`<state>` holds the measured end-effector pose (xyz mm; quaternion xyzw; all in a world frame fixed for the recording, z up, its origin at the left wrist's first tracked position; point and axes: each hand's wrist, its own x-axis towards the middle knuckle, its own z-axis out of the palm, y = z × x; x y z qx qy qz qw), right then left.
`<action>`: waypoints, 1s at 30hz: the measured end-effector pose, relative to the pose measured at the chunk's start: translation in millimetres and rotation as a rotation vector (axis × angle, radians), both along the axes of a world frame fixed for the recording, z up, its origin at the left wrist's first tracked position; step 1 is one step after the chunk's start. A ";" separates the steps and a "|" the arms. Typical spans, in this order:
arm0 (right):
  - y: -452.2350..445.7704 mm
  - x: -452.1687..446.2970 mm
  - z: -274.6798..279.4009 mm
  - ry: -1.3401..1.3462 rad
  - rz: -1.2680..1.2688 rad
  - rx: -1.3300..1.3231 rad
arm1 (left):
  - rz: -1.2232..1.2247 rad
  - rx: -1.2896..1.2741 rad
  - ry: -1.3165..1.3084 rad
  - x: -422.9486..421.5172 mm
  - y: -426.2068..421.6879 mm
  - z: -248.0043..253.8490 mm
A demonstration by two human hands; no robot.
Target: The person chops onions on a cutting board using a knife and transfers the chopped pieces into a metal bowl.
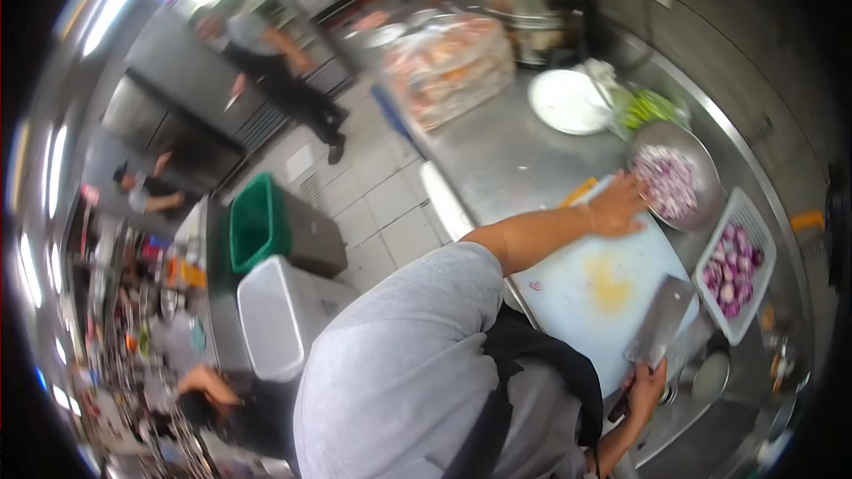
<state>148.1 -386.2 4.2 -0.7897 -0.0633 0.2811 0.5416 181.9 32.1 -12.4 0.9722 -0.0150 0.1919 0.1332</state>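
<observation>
My left hand reaches across the white cutting board, its fingers spread at the near rim of a metal bowl. Chopped purple onion fills much of the bowl. My right hand, at the lower right, is closed round the handle of a cleaver. The wide blade lies over the board's right part. A yellowish stain and a small purple scrap mark the board. Beside it, a white basket holds several whole peeled purple onions.
Beyond the bowl are a green vegetable bag, a white plate and a large filled plastic bag. Green and white bins stand to the left. Several people, one a standing person, are farther off.
</observation>
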 end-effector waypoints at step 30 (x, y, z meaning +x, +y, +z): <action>186.2 -193.3 15.6 0.270 -0.217 0.095 | -0.071 -0.355 0.120 -159.9 -41.6 1.7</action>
